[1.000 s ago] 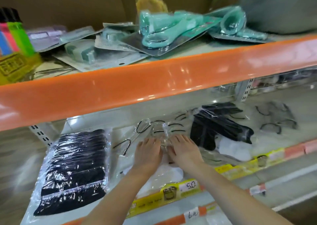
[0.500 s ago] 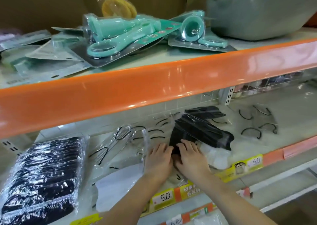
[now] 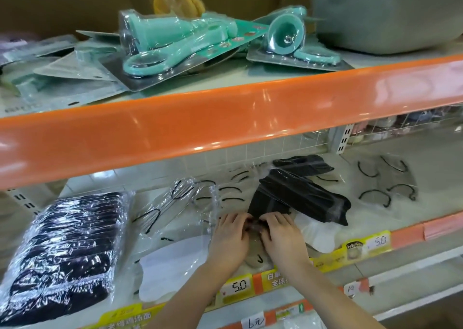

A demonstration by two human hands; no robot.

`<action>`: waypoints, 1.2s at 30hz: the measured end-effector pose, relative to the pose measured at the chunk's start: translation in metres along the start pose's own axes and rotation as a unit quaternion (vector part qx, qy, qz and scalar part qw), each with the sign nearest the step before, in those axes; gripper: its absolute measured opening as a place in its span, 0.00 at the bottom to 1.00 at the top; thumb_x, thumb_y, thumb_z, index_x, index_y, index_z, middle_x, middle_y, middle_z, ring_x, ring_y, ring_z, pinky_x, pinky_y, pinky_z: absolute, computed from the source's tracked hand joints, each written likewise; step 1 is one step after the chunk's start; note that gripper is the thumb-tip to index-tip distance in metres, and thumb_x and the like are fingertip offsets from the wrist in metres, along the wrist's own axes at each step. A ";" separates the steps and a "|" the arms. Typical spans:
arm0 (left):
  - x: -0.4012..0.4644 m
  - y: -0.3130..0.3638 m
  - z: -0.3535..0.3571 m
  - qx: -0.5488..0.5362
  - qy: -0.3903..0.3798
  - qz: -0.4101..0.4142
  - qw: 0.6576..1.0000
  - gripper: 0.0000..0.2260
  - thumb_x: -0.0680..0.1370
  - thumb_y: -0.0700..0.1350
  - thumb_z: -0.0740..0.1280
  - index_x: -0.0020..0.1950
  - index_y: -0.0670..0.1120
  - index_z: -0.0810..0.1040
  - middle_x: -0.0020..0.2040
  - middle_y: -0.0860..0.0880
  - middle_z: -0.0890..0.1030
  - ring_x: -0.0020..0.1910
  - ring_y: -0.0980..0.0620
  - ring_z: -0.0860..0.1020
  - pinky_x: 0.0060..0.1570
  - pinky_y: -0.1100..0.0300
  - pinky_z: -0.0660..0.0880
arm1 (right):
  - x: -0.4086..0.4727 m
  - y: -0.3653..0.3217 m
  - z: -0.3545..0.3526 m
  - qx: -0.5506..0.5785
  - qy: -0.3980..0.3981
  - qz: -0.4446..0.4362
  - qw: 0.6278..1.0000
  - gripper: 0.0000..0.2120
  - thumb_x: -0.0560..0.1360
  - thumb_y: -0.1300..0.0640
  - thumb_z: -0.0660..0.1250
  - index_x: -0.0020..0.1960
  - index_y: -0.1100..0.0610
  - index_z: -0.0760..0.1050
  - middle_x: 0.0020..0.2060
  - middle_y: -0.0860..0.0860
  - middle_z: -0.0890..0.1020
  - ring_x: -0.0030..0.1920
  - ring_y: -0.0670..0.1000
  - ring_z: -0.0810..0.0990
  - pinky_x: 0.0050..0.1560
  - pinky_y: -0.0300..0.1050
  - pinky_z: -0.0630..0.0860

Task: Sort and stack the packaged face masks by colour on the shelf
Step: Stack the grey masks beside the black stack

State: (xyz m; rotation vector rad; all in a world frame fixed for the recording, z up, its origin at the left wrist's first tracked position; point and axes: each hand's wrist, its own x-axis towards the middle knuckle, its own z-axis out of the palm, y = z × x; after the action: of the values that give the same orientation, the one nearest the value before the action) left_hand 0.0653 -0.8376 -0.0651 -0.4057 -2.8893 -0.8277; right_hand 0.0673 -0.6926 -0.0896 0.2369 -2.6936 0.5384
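On the lower shelf, my left hand and my right hand lie side by side, fingertips pressed on the near edge of a black mask pack wrapped in clear film. A second black pack lies behind it. A big wrapped stack of black masks sits at the far left. White mask packs with black ear loops lie between that stack and my hands. Another white pack lies under the black one, and more white packs rest at the right.
The orange shelf beam hangs low over the mask shelf. Above it lie teal blister-packed tools and a grey tub. Yellow and orange price tags line the shelf's front edge. A wire divider stands at the back right.
Both hands have moved right from the white packs to the black mask pack, fingers now on its near edge. The view has shifted right and closer.
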 end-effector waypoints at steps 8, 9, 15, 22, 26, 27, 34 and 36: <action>0.004 -0.017 -0.030 -0.122 0.076 -0.018 0.989 0.24 0.71 0.27 0.62 0.62 0.48 0.76 0.61 0.49 0.75 0.63 0.51 0.70 0.60 0.65 0.62 | 0.018 -0.024 -0.026 0.181 0.014 -0.019 0.983 0.08 0.74 0.64 0.67 0.52 0.58 0.80 0.45 0.50 0.82 0.44 0.50 0.81 0.42 0.44 0.77; 0.004 -0.022 -0.035 -0.111 0.088 -0.008 0.990 0.22 0.71 0.28 0.64 0.61 0.46 0.77 0.60 0.48 0.76 0.62 0.49 0.72 0.60 0.64 0.64 | 0.020 -0.029 -0.030 0.201 0.015 -0.025 0.979 0.08 0.74 0.65 0.67 0.52 0.58 0.80 0.45 0.50 0.82 0.44 0.49 0.81 0.43 0.41 0.76; 0.003 -0.052 -0.064 -0.029 0.167 0.023 0.985 0.12 0.68 0.36 0.76 0.50 0.41 0.82 0.49 0.44 0.82 0.50 0.42 0.79 0.51 0.49 0.75 | 0.036 -0.051 -0.064 0.445 -0.073 0.053 0.891 0.07 0.75 0.60 0.68 0.46 0.47 0.78 0.41 0.39 0.82 0.46 0.38 0.79 0.46 0.27 0.70; -0.012 -0.074 -0.101 0.106 0.245 0.007 0.964 0.16 0.74 0.55 0.61 0.34 0.44 0.76 0.33 0.49 0.76 0.36 0.45 0.75 0.32 0.60 0.65 | 0.045 -0.062 -0.075 0.447 -0.072 0.032 0.891 0.12 0.78 0.62 0.64 0.41 0.48 0.78 0.32 0.37 0.79 0.35 0.37 0.75 0.39 0.29 0.68; -0.023 -0.079 -0.120 0.163 0.269 0.030 0.949 0.10 0.71 0.45 0.75 0.34 0.44 0.77 0.34 0.49 0.76 0.36 0.45 0.76 0.28 0.61 0.65 | 0.047 -0.068 -0.065 0.341 -0.013 -0.011 0.940 0.10 0.75 0.62 0.70 0.43 0.46 0.78 0.38 0.39 0.81 0.43 0.39 0.78 0.46 0.29 0.71; -0.026 -0.079 -0.123 0.171 0.266 0.031 0.948 0.10 0.68 0.41 0.78 0.35 0.44 0.77 0.34 0.49 0.76 0.36 0.45 0.77 0.27 0.61 0.65 | 0.047 -0.071 -0.062 0.300 0.010 -0.050 0.953 0.07 0.74 0.62 0.70 0.45 0.49 0.80 0.41 0.41 0.81 0.44 0.41 0.79 0.47 0.32 0.73; -0.048 -0.097 -0.138 0.207 0.316 0.105 0.920 0.04 0.70 0.35 0.70 0.39 0.42 0.77 0.37 0.47 0.77 0.33 0.47 0.76 0.29 0.63 0.63 | 0.043 -0.113 -0.041 0.153 0.021 -0.220 0.963 0.11 0.74 0.52 0.62 0.44 0.57 0.81 0.39 0.49 0.81 0.42 0.52 0.79 0.43 0.45 0.76; -0.058 -0.110 -0.141 0.215 0.324 0.117 0.914 0.04 0.72 0.37 0.63 0.40 0.42 0.77 0.39 0.46 0.77 0.36 0.47 0.75 0.31 0.63 0.64 | 0.038 -0.125 -0.029 0.136 0.001 -0.241 0.961 0.10 0.74 0.52 0.62 0.44 0.56 0.80 0.40 0.49 0.81 0.43 0.53 0.79 0.43 0.46 0.77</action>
State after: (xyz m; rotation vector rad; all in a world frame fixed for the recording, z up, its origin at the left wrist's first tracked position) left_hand 0.0938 -1.0150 -0.0118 -0.3346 -2.2448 -0.2049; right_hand 0.0720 -0.7985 -0.0074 0.9349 -2.4201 0.7440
